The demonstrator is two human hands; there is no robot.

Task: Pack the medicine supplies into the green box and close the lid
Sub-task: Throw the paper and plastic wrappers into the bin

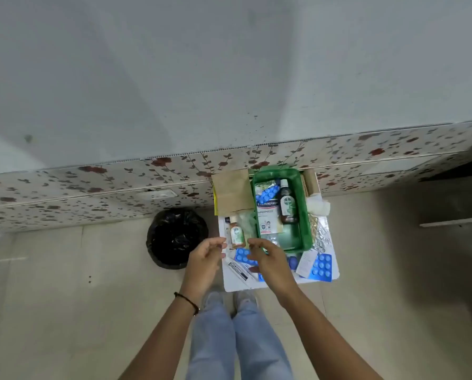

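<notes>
Both hands hover above the white bench [236, 285], fingers loosely spread, gripping nothing. The left hand [204, 260] and right hand [269, 259] flank a small bottle [237, 233]. The green box [306, 215] lies open, holding a dark bottle [288, 202] and plaster pack [267, 215]. Blue pill strips [322, 266] lie nearby.

Plaster pack [267, 215] in green box [307, 215], white with blue-red band, reads "Hansaplas", "WASHPROOF" faintly below, dark bottle [288, 204] at its 3 o'clock, green label illegible, small bottle [237, 234] at 8 o'clock, label illegible
</notes>
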